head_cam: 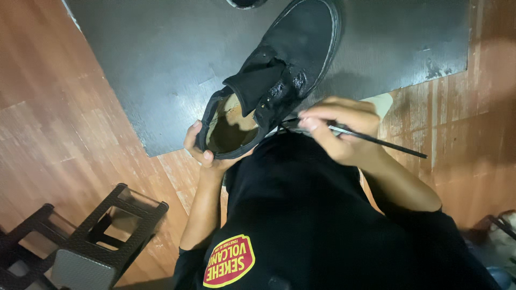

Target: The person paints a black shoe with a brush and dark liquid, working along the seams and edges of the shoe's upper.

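Black-sleeved left hand cups a matte black shoe heel; right hand pinches a thin brush.

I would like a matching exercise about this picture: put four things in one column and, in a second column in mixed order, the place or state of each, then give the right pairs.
Things:
1. black shoe
2. thin brush
3. dark mat
4. black stool

Places or states:
A. lies flat on the wooden floor, under the shoe
B. stands at the lower left, beside the person
C. held at the heel by the left hand, tongue pulled up
D. pinched in the fingers of the right hand

Pairs: 1-C, 2-D, 3-A, 4-B
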